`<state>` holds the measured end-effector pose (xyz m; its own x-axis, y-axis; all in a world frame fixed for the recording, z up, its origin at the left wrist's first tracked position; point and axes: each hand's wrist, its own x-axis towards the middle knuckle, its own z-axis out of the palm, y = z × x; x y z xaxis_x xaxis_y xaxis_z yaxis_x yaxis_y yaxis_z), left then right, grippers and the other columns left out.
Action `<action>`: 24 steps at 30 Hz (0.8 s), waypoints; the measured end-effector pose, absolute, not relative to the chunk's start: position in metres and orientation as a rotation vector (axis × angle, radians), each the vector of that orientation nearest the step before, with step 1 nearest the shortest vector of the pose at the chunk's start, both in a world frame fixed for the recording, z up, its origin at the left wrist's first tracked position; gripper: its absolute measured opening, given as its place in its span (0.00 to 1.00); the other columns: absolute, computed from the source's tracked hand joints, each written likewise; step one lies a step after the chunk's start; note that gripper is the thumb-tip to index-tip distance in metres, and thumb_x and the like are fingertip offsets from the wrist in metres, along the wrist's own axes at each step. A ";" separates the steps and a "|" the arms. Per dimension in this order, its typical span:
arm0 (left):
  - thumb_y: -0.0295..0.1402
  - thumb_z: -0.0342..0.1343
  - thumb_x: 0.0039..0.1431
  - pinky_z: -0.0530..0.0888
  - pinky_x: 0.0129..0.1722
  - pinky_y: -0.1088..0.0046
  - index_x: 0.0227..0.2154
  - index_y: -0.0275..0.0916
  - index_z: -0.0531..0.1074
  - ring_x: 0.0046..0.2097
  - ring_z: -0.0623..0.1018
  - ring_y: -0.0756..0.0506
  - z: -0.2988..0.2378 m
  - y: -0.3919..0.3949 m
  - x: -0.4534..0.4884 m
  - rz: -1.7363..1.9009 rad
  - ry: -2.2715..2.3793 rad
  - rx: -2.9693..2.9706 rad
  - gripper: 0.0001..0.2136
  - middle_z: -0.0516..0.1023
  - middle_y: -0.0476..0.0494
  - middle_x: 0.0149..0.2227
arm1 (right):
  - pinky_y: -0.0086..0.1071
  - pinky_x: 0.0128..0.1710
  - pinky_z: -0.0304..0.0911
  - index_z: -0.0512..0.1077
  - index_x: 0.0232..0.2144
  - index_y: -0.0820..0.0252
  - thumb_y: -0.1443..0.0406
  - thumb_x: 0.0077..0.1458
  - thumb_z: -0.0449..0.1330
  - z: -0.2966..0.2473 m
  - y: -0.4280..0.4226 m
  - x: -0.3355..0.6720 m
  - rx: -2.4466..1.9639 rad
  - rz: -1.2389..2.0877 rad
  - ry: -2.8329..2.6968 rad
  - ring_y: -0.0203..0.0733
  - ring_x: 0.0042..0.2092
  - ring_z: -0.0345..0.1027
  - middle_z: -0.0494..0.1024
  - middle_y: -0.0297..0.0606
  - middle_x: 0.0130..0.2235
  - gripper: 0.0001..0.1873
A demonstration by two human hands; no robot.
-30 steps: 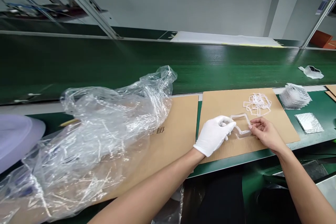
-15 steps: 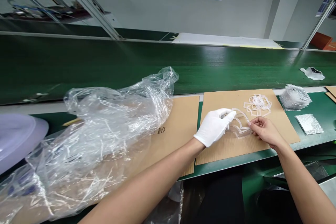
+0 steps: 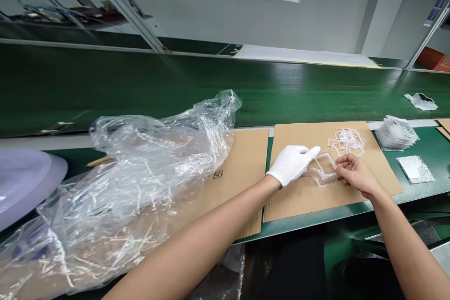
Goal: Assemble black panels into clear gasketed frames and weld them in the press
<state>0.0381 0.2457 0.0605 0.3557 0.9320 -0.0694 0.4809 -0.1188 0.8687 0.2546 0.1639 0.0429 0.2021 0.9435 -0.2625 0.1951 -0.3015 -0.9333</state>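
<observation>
My left hand, in a white glove, grips the left side of a clear plastic piece above the right cardboard sheet. My bare right hand pinches a thin white frame-shaped strip at its right side. That strip stands up at an angle over the clear piece; whether the two are joined cannot be seen. Just behind the hands lies a tangled heap of similar thin white strips on the same cardboard. The fingertips of both hands are partly hidden.
A large crumpled clear plastic bag covers much of the left cardboard. Right of the hands are a stack of silvery pouches and one flat pouch. A round lilac object sits far left. Behind runs a green belt.
The white strip has come down from a raised arch to a lower, flatter angle between my hands. My left hand has shifted slightly right, its thumb now straighter; the right hand stays nearly in place.
</observation>
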 end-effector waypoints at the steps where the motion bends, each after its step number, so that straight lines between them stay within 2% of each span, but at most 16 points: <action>1: 0.52 0.56 0.65 0.60 0.27 0.69 0.14 0.42 0.65 0.23 0.64 0.48 0.060 0.248 0.040 0.650 1.269 1.785 0.27 0.64 0.52 0.16 | 0.30 0.26 0.62 0.76 0.41 0.57 0.51 0.48 0.76 0.042 0.165 0.255 -1.671 1.166 -1.089 0.38 0.31 0.70 0.78 0.35 0.34 0.24; 3: 0.48 0.55 0.65 0.60 0.29 0.68 0.15 0.41 0.67 0.25 0.66 0.47 0.060 0.251 0.042 0.675 1.263 1.842 0.25 0.65 0.51 0.17 | 0.30 0.26 0.63 0.76 0.41 0.57 0.50 0.49 0.75 0.041 0.167 0.254 -1.675 1.152 -1.092 0.38 0.31 0.70 0.78 0.35 0.34 0.24; 5: 0.46 0.54 0.65 0.63 0.31 0.69 0.19 0.41 0.74 0.27 0.69 0.46 0.061 0.249 0.042 0.723 1.217 1.853 0.21 0.70 0.50 0.19 | 0.31 0.27 0.64 0.76 0.40 0.57 0.50 0.49 0.74 0.038 0.168 0.253 -1.665 1.125 -1.093 0.38 0.30 0.70 0.78 0.35 0.33 0.24; 8: 0.46 0.57 0.64 0.69 0.35 0.70 0.33 0.40 0.84 0.30 0.75 0.45 0.064 0.242 0.040 0.809 1.136 1.766 0.17 0.82 0.48 0.29 | 0.31 0.27 0.64 0.76 0.39 0.58 0.49 0.50 0.73 0.033 0.170 0.251 -1.641 1.095 -1.083 0.37 0.30 0.68 0.78 0.35 0.35 0.23; 10: 0.47 0.58 0.64 0.72 0.36 0.70 0.41 0.40 0.86 0.32 0.77 0.45 0.066 0.239 0.040 0.851 1.109 1.705 0.18 0.86 0.46 0.36 | 0.31 0.27 0.65 0.76 0.39 0.58 0.48 0.50 0.72 0.031 0.170 0.249 -1.641 1.086 -1.075 0.36 0.30 0.68 0.78 0.36 0.36 0.23; 12: 0.48 0.58 0.64 0.73 0.37 0.70 0.44 0.40 0.86 0.33 0.78 0.44 0.065 0.239 0.040 0.879 1.123 1.683 0.19 0.87 0.44 0.39 | 0.31 0.27 0.65 0.76 0.40 0.58 0.48 0.50 0.72 0.030 0.170 0.249 -1.645 1.078 -1.069 0.36 0.30 0.68 0.78 0.36 0.36 0.23; 14: 0.48 0.56 0.64 0.72 0.38 0.69 0.42 0.39 0.86 0.34 0.78 0.44 0.063 0.243 0.040 0.874 1.177 1.714 0.19 0.87 0.44 0.38 | 0.31 0.27 0.64 0.76 0.41 0.58 0.50 0.50 0.72 0.030 0.171 0.248 -1.652 1.077 -1.070 0.36 0.30 0.67 0.78 0.36 0.36 0.23; 17: 0.47 0.53 0.64 0.69 0.38 0.67 0.32 0.40 0.83 0.33 0.76 0.43 0.059 0.248 0.040 0.775 1.268 1.816 0.19 0.82 0.46 0.28 | 0.31 0.27 0.63 0.78 0.46 0.59 0.52 0.52 0.70 0.034 0.171 0.248 -1.668 1.093 -1.088 0.36 0.29 0.67 0.79 0.35 0.35 0.23; 20: 0.49 0.52 0.64 0.65 0.35 0.67 0.22 0.41 0.75 0.30 0.71 0.45 0.058 0.251 0.039 0.698 1.325 1.873 0.21 0.72 0.49 0.21 | 0.30 0.26 0.63 0.80 0.48 0.60 0.55 0.54 0.69 0.038 0.171 0.247 -1.698 1.107 -1.111 0.37 0.30 0.68 0.79 0.36 0.35 0.22; 24: 0.48 0.51 0.63 0.61 0.33 0.67 0.17 0.41 0.66 0.27 0.66 0.47 0.059 0.249 0.036 0.676 1.353 1.865 0.22 0.66 0.51 0.19 | 0.30 0.26 0.62 0.80 0.46 0.60 0.55 0.58 0.67 0.043 0.175 0.245 -1.743 1.104 -1.131 0.37 0.30 0.69 0.79 0.36 0.34 0.18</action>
